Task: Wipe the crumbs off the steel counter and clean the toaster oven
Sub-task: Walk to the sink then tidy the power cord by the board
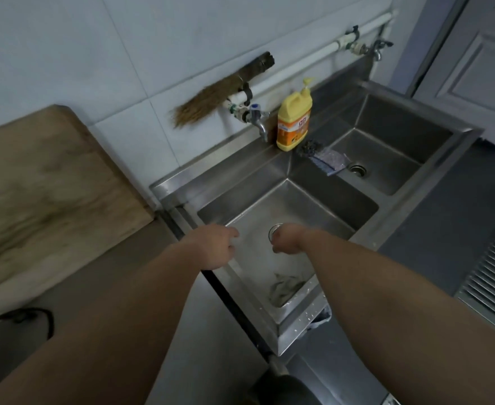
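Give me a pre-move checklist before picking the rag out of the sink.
1. Crumpled grey rag within reach in the near steel sink basin: ok.
2. Left hand free: ok, holds nothing visible.
3. Right hand free: cannot tell, fingers curled downward.
4. Tap off: ok, no water visible.
5. Yellow pump detergent bottle upright on the sink ledge: ok.
6. Toaster oven in view: not ok.

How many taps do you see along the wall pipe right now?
2. One tap is above the near basin, just left of the yellow detergent bottle. The other tap is above the far basin. More may lie outside the view.
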Motion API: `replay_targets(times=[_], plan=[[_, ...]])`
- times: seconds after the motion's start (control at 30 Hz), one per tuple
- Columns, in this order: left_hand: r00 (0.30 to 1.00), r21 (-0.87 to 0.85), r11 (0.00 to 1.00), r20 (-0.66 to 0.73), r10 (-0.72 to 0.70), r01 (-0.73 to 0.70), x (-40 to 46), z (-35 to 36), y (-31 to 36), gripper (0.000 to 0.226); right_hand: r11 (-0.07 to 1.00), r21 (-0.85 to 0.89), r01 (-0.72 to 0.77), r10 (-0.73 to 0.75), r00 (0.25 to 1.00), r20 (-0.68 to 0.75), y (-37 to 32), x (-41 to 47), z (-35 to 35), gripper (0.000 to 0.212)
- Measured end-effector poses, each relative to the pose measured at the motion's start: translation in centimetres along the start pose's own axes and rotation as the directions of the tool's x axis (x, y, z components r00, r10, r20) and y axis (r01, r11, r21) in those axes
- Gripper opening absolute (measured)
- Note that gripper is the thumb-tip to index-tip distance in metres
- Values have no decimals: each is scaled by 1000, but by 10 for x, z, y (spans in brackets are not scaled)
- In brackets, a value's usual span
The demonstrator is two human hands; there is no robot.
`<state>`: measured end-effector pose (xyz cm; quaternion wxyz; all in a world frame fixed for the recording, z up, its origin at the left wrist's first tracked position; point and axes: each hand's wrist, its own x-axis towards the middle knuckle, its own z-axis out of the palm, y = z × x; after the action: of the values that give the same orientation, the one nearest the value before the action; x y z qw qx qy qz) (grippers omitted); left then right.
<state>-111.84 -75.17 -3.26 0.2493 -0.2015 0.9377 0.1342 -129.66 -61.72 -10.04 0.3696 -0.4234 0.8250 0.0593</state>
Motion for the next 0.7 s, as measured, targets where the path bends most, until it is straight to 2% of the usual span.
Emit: replay_targets(times=[0.2, 0.33, 0.53, 0.7], plan=[[994, -64, 992, 10, -109, 110, -20, 12, -21, 50, 999, -31, 36, -35, 999, 11, -12, 0, -7, 36], [980, -122, 972, 37, -197, 200, -54, 29, -49, 48, 996, -73, 60, -59, 998, 16, -46, -7, -10, 41], [940, -228, 912, 63, -335, 340, -119, 59, -103, 53, 977, -136, 166, -166, 986, 9, -138, -28, 5, 39], [912, -285, 869, 48, -408, 404, -196, 104, -143, 51, 943, -212, 256, -244, 966, 83, -228, -44, 47, 41]])
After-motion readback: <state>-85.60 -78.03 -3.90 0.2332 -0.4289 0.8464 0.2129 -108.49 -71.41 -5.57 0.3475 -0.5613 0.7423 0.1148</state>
